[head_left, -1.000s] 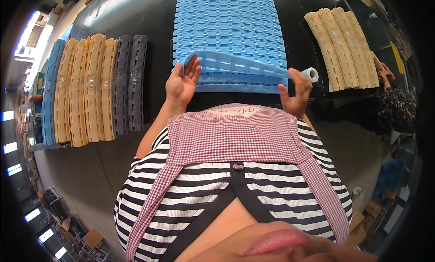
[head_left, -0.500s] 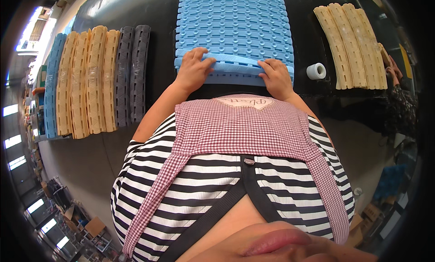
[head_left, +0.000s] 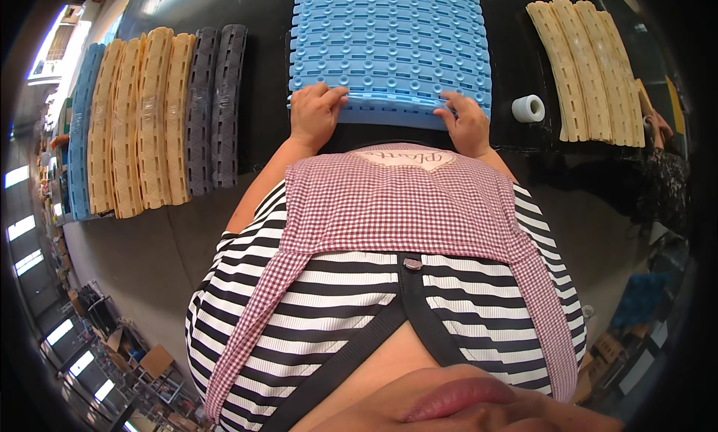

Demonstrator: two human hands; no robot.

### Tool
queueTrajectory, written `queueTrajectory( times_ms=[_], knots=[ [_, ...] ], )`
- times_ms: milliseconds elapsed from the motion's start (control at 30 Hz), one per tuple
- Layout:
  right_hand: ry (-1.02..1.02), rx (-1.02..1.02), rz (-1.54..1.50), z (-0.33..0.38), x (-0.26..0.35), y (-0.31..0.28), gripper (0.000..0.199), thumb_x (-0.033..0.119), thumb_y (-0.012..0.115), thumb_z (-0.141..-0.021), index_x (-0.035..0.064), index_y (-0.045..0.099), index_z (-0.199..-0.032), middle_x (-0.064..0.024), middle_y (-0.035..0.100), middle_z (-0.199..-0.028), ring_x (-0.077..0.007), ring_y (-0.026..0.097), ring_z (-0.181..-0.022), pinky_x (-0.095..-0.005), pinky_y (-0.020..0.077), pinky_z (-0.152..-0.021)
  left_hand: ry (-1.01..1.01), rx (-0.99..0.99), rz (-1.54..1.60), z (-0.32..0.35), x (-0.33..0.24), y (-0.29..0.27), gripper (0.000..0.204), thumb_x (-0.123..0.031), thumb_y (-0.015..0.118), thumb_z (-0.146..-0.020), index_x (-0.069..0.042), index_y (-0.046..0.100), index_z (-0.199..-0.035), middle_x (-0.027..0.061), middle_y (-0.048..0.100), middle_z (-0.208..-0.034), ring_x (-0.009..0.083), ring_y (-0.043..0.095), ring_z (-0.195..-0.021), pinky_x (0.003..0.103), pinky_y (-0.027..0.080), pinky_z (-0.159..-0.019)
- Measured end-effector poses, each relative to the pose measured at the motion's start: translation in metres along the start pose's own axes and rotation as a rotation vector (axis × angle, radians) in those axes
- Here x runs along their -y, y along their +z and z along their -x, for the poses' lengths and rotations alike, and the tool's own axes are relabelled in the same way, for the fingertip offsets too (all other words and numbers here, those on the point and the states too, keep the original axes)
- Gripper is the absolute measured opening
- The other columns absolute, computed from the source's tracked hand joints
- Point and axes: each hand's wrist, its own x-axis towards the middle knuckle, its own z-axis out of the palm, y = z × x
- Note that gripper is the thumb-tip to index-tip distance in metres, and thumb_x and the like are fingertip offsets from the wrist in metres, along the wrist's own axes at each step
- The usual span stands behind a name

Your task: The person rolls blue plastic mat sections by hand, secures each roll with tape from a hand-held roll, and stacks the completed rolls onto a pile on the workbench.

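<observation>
A light blue plastic mat (head_left: 389,51) with round knobs and rows of slots lies on the black table in front of me. Its near edge stands up in a narrow fold across the front. My left hand (head_left: 314,114) is closed on the left end of this fold, fingers over the top. At the right end, my right hand (head_left: 465,120) pinches the edge between thumb and fingers. The undersides of the fingertips are partly hidden by the mat.
On the left of the black table (head_left: 262,81) stand rolled mats: one blue, several beige (head_left: 153,122), two dark grey (head_left: 215,107). To the right are a white tape roll (head_left: 528,109) and more beige rolls (head_left: 587,69). Another person's hand (head_left: 658,127) shows at far right.
The strip along the mat's near edge has gone from lying fairly flat to standing on edge. Both hands stay at its ends. The whole view has shifted slightly.
</observation>
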Motion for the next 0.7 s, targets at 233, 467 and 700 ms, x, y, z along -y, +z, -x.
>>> queueTrajectory(
  times_ms=[233, 467, 700],
  knots=[
    [-0.299, -0.034, 0.154, -0.024, -0.005, 0.0, 0.021, 0.021, 0.08, -0.083, 0.0093, 0.07, -0.097, -0.0101, 0.067, -0.111, -0.0303, 0.068, -0.092, -0.041, 0.0568, -0.069, 0.024, 0.032, 0.093, -0.021, 0.016, 0.012, 0.015, -0.028, 0.077, -0.088, -0.017, 0.072, -0.097, 0.0065, 0.065, -0.103, 0.0299, 0.067, -0.081, 0.043, 0.052, -0.074],
    [-0.356, 0.191, 0.401, -0.026, 0.001, -0.021, 0.025, 0.022, 0.079, -0.085, 0.0082, 0.072, -0.104, -0.007, 0.065, -0.115, -0.0291, 0.063, -0.102, -0.0392, 0.0551, -0.079, 0.361, -0.136, -0.217, -0.014, 0.013, -0.01, 0.027, -0.03, 0.079, -0.083, -0.015, 0.071, -0.104, 0.0044, 0.063, -0.114, 0.026, 0.061, -0.106, 0.041, 0.047, -0.091],
    [-0.154, 0.222, 0.228, -0.07, -0.01, -0.02, 0.021, 0.016, 0.074, -0.085, 0.0069, 0.069, -0.103, -0.0118, 0.063, -0.1, -0.0331, 0.064, -0.095, -0.0458, 0.0546, -0.079, -0.067, 0.219, 0.172, -0.071, 0.018, -0.019, 0.02, -0.026, 0.075, -0.09, -0.016, 0.071, -0.107, 0.005, 0.066, -0.095, 0.0286, 0.063, -0.093, 0.042, 0.051, -0.083]
  ],
)
